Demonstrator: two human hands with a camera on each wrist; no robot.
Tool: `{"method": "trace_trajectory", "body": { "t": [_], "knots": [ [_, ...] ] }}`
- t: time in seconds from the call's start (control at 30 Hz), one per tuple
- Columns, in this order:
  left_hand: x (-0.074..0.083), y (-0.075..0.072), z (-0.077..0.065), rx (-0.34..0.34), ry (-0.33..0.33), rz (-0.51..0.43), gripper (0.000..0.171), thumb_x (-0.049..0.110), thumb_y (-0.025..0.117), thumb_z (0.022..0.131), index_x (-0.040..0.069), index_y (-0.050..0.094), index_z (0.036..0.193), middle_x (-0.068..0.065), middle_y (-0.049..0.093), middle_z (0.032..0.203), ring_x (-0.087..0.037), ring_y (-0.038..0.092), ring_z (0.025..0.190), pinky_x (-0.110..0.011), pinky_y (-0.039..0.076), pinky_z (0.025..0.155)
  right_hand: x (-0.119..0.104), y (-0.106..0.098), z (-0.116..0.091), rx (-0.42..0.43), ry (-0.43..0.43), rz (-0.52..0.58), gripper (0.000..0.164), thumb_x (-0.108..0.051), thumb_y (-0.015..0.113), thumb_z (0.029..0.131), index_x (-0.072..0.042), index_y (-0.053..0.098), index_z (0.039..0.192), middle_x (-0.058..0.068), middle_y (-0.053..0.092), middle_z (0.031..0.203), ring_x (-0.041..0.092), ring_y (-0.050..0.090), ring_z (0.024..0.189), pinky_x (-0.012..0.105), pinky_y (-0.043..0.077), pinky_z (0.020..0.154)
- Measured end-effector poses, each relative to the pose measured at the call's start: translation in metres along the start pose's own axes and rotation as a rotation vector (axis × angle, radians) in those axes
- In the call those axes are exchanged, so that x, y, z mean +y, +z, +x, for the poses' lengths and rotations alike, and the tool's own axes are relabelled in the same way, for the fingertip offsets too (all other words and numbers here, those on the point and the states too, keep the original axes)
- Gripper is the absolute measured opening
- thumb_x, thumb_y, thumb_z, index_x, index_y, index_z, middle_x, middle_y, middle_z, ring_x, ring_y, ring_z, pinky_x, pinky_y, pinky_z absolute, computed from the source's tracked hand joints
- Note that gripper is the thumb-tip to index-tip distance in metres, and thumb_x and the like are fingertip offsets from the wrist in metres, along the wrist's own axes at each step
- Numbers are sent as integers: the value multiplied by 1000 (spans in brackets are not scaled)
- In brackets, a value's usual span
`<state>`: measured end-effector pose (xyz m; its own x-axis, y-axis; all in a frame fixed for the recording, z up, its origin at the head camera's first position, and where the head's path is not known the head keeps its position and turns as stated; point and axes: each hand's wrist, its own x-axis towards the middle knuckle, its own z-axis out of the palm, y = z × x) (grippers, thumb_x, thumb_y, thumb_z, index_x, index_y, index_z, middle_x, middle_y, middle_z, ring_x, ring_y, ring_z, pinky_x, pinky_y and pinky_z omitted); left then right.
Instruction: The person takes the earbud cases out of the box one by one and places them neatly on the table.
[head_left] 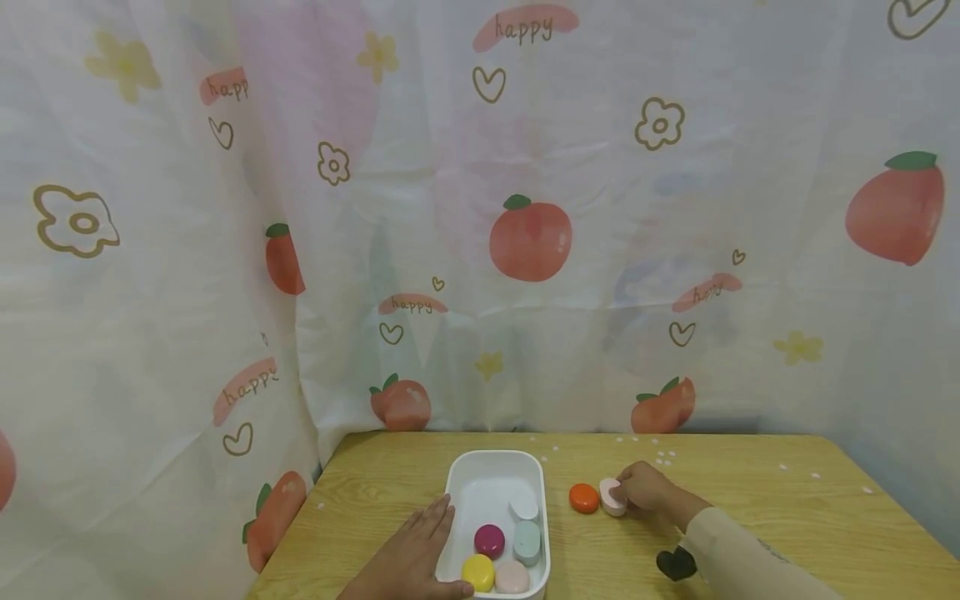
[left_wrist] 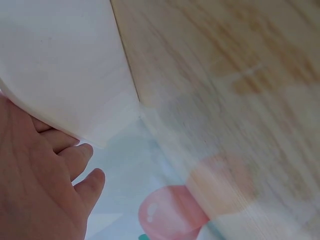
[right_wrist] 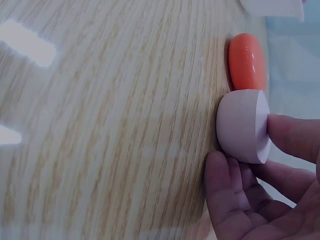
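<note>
A white rectangular tray (head_left: 495, 468) with rounded corners stands on the wooden table. My left hand (head_left: 412, 550) lies along its left side with the fingers stretched out and the thumb over the near rim. In the left wrist view, the fingers (left_wrist: 75, 157) touch the tray's outer wall (left_wrist: 65, 65). On the right, my right hand (head_left: 647, 487) holds a small pale pink round piece (right_wrist: 240, 125), thumb on its flat face and fingertips at its side. This piece sits right beside a glossy orange round piece (head_left: 583, 498) on the table.
Inside the tray lie a magenta piece (head_left: 489, 541), a yellow one (head_left: 477, 572), a pink one (head_left: 512, 576), a pale green one (head_left: 527, 543) and a white one (head_left: 524, 506). A black heart-shaped thing (head_left: 676, 563) lies below the right forearm. A printed curtain (head_left: 570, 350) hangs behind the table.
</note>
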<state>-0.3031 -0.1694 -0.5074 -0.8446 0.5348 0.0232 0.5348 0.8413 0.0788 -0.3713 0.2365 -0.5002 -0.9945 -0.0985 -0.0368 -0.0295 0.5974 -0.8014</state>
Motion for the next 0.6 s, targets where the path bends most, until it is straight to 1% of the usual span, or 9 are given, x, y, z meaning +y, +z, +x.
{"method": "trace_trajectory", "body": {
  "t": [0.2,0.27,0.33,0.47,0.53,0.6],
  "knots": [
    [1,0,0,9,3,-11,110,84,40,79,3,29,152,-13,25,158,-27,26,142,-51,27,111,0,0,0,2,16,-14,26,-1,64,84,-6,51,62,-2,42,55,11,40,52,23,35,51],
    [1,1,-1,24,15,-2,110,84,41,80,2,29,152,-14,25,158,-28,28,142,-51,27,111,0,0,-1,4,23,-9,31,-2,64,85,-9,47,60,-2,40,54,11,38,51,22,34,50],
    [1,2,-2,38,28,7,110,83,42,80,1,30,151,-14,26,157,-28,28,141,-51,28,111,0,0,-1,11,28,-6,32,-3,64,85,-10,47,60,-2,40,54,10,38,51,22,33,50],
    [1,2,-3,51,39,16,110,83,42,80,0,30,151,-15,27,157,-29,29,141,-51,29,110,0,-3,0,3,21,-12,25,-5,64,86,-6,53,64,0,44,55,11,40,51,23,35,50],
    [1,2,-3,54,43,16,110,83,42,80,0,30,151,-15,27,157,-29,30,141,-51,29,110,-1,-7,2,-5,27,-13,17,-5,64,87,-2,59,71,2,48,60,13,43,55,26,40,52],
    [1,0,-4,53,42,16,110,83,42,80,0,30,151,-15,26,157,-29,29,141,-51,29,110,-3,-12,5,-11,36,-4,12,-6,64,88,4,63,82,5,53,70,17,49,63,30,48,56]
  ]
}}
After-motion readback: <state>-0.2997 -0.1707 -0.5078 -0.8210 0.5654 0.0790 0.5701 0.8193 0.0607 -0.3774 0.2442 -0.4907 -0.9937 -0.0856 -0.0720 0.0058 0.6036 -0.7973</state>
